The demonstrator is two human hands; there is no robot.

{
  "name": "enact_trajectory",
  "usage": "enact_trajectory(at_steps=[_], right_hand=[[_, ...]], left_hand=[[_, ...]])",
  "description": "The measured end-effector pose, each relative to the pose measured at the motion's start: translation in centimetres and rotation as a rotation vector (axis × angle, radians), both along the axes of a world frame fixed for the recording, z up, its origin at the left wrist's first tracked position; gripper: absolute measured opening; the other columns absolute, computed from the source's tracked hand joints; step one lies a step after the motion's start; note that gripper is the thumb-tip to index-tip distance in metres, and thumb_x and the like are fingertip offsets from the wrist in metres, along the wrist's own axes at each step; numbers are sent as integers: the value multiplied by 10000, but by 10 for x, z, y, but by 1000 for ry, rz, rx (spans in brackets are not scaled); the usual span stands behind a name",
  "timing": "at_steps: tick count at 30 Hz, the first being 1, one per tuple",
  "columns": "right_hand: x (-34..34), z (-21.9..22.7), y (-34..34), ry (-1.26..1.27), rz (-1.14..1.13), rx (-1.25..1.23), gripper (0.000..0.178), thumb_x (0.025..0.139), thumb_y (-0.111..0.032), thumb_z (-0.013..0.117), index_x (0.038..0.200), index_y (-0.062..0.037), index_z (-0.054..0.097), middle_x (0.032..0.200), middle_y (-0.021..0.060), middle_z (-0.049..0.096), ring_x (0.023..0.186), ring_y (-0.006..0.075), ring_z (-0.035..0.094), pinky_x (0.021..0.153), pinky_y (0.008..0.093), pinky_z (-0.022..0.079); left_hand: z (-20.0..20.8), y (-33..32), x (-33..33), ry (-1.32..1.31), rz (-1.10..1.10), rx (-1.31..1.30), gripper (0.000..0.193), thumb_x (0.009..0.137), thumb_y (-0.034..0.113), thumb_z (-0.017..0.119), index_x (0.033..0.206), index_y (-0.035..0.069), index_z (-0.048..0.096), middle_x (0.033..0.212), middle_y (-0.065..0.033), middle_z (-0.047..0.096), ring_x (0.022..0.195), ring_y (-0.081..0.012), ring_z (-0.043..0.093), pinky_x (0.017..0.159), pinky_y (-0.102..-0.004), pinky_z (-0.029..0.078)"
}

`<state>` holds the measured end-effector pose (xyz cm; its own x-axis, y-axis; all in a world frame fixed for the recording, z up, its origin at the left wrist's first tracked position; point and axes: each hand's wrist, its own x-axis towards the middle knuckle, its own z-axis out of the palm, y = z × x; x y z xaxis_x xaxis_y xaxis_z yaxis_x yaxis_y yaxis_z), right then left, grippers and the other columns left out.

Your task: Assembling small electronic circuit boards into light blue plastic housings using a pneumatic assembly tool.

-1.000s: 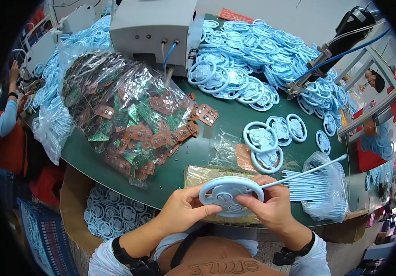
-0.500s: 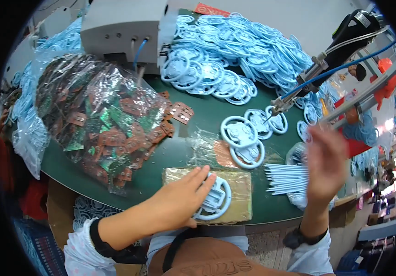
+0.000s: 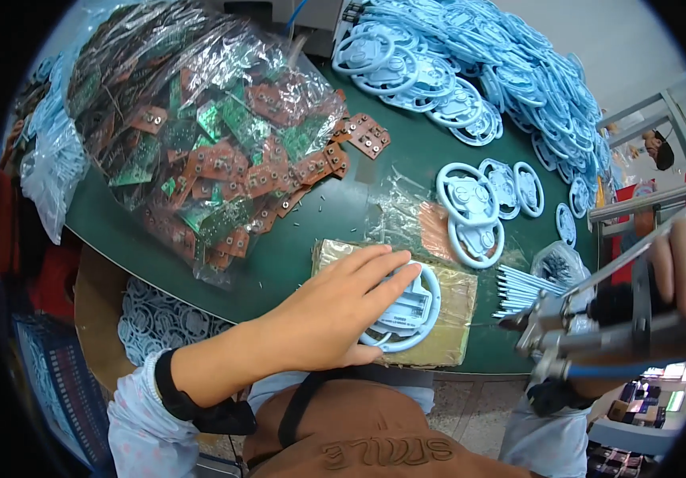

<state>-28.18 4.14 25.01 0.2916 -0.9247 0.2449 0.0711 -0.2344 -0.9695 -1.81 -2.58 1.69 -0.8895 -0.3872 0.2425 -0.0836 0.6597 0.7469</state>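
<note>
Wheel-shaped blue plastic part (image 3: pixel 406 311) lies on a tan pad (image 3: pixel 454 299) at the table's (image 3: pixel 406 171) near edge, pinned flat under the spread left hand (image 3: pixel 339 311). Right hand (image 3: pixel 678 259) grips a hanging driver tool (image 3: pixel 598 319); fastening looks underway, needing the tip lowered squarely. Farther off lie more blue wheels (image 3: pixel 470 211).

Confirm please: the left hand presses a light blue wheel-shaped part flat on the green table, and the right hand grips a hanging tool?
Not quite. In the head view the left hand presses the wheel-shaped part on a yellowish pad, not directly on the green table. The right hand does grip the hanging tool.
</note>
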Motion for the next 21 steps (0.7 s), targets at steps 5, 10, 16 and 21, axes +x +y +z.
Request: enact_trajectory(at_steps=[5, 10, 16, 21], right_hand=[[70, -38, 26, -21, -224, -160, 576, 1032, -231, 532, 1549, -153, 291, 844, 63, 553, 725, 191, 619, 697, 364, 540], [76, -42, 22, 52, -215, -145, 566, 1025, -198, 540, 1538, -152, 306, 817, 63, 556, 672, 191, 616, 632, 347, 545], [-13, -30, 3, 77, 416, 216, 147, 867, -6, 734, 964, -22, 625, 1055, 129, 669, 1009, 171, 675, 910, 213, 553], [-21, -35, 19, 97, 487, 30, 184, 857, 13, 739, 937, -25, 577, 953, 121, 668, 918, 168, 689, 848, 217, 572]], left_hand=[[3, -2, 10, -66, 19, -52, 919, 655, 165, 833, 1450, 18, 397, 1486, -182, 405, 1364, -390, 382, 1104, -478, 368], [0, 0, 7, -59, 29, -33, 917, 655, 164, 836, 1452, 36, 403, 1482, -173, 412, 1363, -384, 386, 1097, -484, 372], [-1, 0, 8, -55, 31, -32, 913, 651, 164, 837, 1448, 42, 410, 1477, -171, 421, 1362, -379, 390, 1100, -481, 372], [1, 0, 3, -41, 11, -27, 912, 648, 164, 838, 1447, 42, 414, 1475, -171, 424, 1359, -377, 393, 1100, -479, 373]])
